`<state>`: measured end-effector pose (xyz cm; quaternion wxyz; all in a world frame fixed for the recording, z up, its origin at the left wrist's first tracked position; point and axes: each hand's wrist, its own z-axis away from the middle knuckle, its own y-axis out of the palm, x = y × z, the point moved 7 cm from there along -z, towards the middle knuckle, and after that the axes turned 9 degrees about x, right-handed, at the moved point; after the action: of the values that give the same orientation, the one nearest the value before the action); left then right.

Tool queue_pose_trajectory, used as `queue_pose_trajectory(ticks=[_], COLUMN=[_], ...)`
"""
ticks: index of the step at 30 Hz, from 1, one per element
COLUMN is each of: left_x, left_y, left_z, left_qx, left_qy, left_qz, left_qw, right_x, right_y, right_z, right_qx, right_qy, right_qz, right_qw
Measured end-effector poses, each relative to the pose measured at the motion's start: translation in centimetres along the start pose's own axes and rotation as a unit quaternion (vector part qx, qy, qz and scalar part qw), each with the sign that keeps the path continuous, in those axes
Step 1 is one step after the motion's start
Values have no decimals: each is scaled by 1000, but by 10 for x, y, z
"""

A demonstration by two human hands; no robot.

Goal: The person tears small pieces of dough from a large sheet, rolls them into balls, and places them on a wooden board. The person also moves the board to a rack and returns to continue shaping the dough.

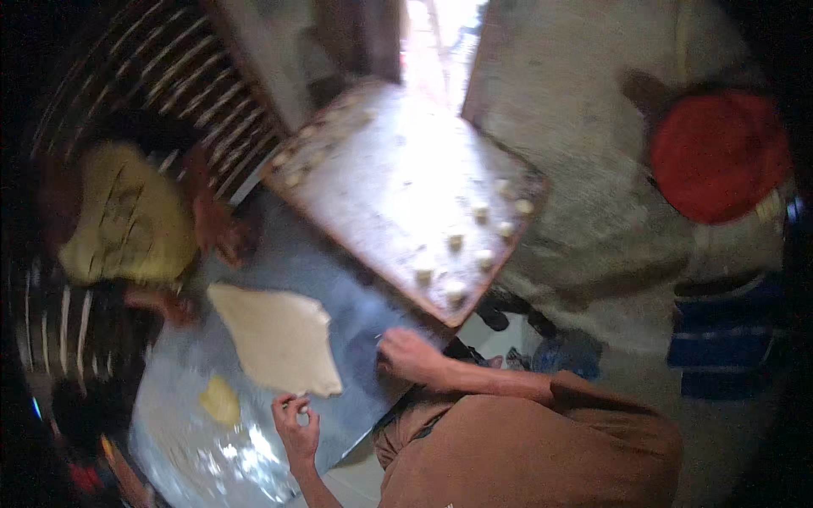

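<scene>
Just beyond the left hand (298, 433), fingertips together around a pale bit (303, 409): dough sheet (281, 340).

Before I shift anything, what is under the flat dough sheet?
The flat dough sheet lies on the shiny grey tabletop, which shows around its edges. Anything directly between sheet and tabletop is covered and cannot be seen.

round red object (720, 157) at right, dark-blue item (727, 347) nearby
</scene>
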<state>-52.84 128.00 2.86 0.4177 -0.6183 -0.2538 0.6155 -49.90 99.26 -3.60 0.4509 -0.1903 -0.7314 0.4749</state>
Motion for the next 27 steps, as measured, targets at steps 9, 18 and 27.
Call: queue_pose_trajectory(ticks=[9,18,27], left_x=[-406,-472,-257], left_y=[121,274,149], left_z=[-295,-381,-95], left_qx=[-3,50,93], left_qy=[395,378,245], left_qz=[233,63,360], left_qw=[889,922,895], right_x=[-137,-312,-121], right_y=[-251,-278,-121], right_z=[92,144,-8], right_qx=[-347,-344,-196], right_qy=[257,442,198], right_qz=[-144,152,-825], right_qw=[890,814,491])
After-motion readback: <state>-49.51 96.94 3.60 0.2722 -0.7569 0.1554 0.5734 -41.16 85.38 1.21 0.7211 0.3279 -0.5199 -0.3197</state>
